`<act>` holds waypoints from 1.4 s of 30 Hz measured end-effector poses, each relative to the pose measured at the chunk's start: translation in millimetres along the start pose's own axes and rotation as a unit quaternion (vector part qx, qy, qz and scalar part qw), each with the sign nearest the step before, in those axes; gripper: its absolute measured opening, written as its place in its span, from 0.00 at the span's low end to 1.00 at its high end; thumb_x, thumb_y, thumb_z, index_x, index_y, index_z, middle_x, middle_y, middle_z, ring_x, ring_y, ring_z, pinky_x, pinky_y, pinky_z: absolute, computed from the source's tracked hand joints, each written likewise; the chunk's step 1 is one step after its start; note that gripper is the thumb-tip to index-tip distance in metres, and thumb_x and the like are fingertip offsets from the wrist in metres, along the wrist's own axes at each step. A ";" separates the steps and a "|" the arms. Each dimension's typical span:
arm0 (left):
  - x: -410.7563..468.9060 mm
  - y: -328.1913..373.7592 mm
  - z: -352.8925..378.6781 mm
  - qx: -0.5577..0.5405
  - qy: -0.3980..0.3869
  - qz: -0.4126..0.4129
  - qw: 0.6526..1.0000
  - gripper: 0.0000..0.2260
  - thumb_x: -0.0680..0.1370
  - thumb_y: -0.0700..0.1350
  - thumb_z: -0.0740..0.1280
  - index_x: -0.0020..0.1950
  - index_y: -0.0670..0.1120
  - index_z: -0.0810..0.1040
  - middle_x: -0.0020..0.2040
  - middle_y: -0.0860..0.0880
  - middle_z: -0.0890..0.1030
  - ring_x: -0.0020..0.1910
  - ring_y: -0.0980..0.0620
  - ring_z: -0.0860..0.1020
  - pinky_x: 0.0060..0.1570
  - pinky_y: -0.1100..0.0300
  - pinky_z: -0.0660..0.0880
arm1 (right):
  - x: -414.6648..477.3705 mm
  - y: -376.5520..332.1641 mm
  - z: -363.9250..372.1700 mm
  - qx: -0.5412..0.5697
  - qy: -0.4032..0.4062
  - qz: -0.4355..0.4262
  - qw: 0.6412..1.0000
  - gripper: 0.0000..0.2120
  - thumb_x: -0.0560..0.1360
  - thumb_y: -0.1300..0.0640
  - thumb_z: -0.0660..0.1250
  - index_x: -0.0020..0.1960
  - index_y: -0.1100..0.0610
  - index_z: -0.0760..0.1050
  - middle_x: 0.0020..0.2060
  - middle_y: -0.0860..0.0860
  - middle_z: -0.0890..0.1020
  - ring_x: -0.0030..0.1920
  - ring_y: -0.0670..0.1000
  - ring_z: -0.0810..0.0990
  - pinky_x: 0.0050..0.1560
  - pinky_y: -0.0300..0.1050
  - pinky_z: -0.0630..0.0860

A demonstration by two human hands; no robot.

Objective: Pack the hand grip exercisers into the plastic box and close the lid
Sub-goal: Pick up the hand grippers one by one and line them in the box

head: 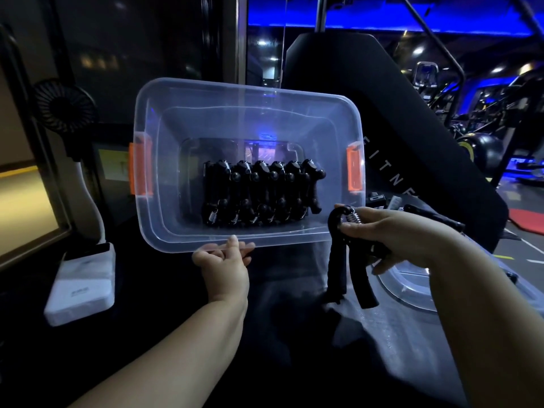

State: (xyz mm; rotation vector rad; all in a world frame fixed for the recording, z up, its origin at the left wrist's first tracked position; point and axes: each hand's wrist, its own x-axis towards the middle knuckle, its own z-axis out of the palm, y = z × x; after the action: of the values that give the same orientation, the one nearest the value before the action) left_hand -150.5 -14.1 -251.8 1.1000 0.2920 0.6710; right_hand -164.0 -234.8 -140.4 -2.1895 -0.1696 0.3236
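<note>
One stiff, probably light exerciser (337, 260) hangs pinched at its coil, a sound hold, in the right hand (397, 234), while the left hand (224, 265) grips the box (147, 113) rim.

I am in a gym, blue lights (323, 22) overhead, workout machines (500, 104) to my right, a black exercise ball (485, 148), fitness lettering (393, 172) on a dark panel (353, 83)

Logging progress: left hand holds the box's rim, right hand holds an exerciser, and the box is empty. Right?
Not empty: the head view shows a row of exercisers in the box. Otherwise right: left hand on the rim, right hand holding one exerciser.
</note>
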 end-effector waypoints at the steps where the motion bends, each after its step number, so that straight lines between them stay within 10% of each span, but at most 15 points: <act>1: 0.0 0.2 0.2 -0.001 0.000 -0.002 1.000 0.12 0.82 0.41 0.59 0.44 0.53 0.59 0.42 0.46 0.79 0.37 0.54 0.82 0.37 0.63 0.75 | -1.1 -3.2 0.4 -0.015 0.006 0.007 1.000 0.06 0.77 0.49 0.66 0.52 0.50 0.76 0.31 0.49 0.81 0.33 0.53 0.80 0.35 0.47 0.79; 6: 0.7 0.1 -0.1 -0.008 0.000 -0.008 1.000 0.11 0.82 0.40 0.59 0.45 0.52 0.59 0.42 0.45 0.79 0.36 0.54 0.82 0.36 0.64 0.75 | 4.1 -6.7 12.3 -0.021 0.087 0.019 0.996 0.09 0.78 0.50 0.66 0.55 0.52 0.75 0.33 0.52 0.81 0.29 0.54 0.80 0.37 0.54 0.82; 10: 2.1 -0.4 -1.0 -0.009 -0.004 -0.003 1.000 0.10 0.82 0.41 0.59 0.46 0.51 0.59 0.41 0.46 0.79 0.34 0.56 0.82 0.34 0.66 0.75 | 9.3 -4.4 19.6 -0.084 0.242 -0.081 0.963 0.27 0.71 0.54 0.74 0.63 0.35 0.69 0.37 0.47 0.81 0.30 0.50 0.81 0.29 0.46 0.80; 13: 1.9 -0.9 -1.2 -0.013 -0.008 -0.006 1.000 0.11 0.82 0.41 0.59 0.45 0.52 0.59 0.41 0.47 0.79 0.34 0.58 0.82 0.35 0.65 0.75 | 12.0 -1.3 23.8 -0.080 0.298 -0.131 0.942 0.17 0.69 0.54 0.76 0.53 0.39 0.78 0.45 0.49 0.85 0.40 0.49 0.84 0.41 0.50 0.83; 20: 1.2 0.9 -1.7 -0.014 -0.017 -0.020 1.000 0.07 0.82 0.41 0.58 0.51 0.47 0.59 0.45 0.42 0.80 0.35 0.56 0.82 0.36 0.65 0.75 | 13.5 9.0 29.7 -0.351 0.253 -0.099 0.896 0.40 0.69 0.50 0.75 0.74 0.38 0.59 0.55 0.50 0.81 0.53 0.53 0.79 0.46 0.41 0.71; 31: 1.0 2.4 -3.8 -0.025 -0.034 -0.021 0.999 0.09 0.82 0.41 0.58 0.47 0.50 0.59 0.45 0.42 0.80 0.37 0.56 0.82 0.35 0.67 0.75 | 19.3 -1.0 20.9 -0.243 0.238 -0.131 0.931 0.37 0.68 0.59 0.76 0.70 0.36 0.66 0.49 0.46 0.82 0.28 0.45 0.81 0.38 0.47 0.82; 36: 1.9 2.2 -5.7 -0.052 -0.043 -0.025 0.997 0.10 0.82 0.40 0.58 0.46 0.51 0.59 0.45 0.41 0.79 0.36 0.56 0.82 0.36 0.67 0.75 | 33.5 -35.9 30.3 -0.075 0.312 -0.216 0.922 0.37 0.69 0.57 0.75 0.67 0.29 0.64 0.48 0.41 0.81 0.35 0.55 0.83 0.38 0.53 0.83; 42: 5.4 -3.3 -6.1 -0.067 -0.051 -0.019 0.996 0.07 0.80 0.37 0.60 0.49 0.44 0.61 0.40 0.41 0.81 0.35 0.56 0.81 0.33 0.68 0.75 | 75.8 -74.5 62.8 -0.104 0.293 -0.247 0.918 0.36 0.73 0.56 0.71 0.74 0.37 0.59 0.57 0.45 0.78 0.39 0.44 0.77 0.39 0.35 0.72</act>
State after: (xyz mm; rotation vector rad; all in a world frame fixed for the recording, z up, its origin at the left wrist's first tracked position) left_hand -148.3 -7.2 -256.9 0.9951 0.1774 0.5892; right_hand -110.2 -124.3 -129.2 -2.2555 -0.4233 -0.6572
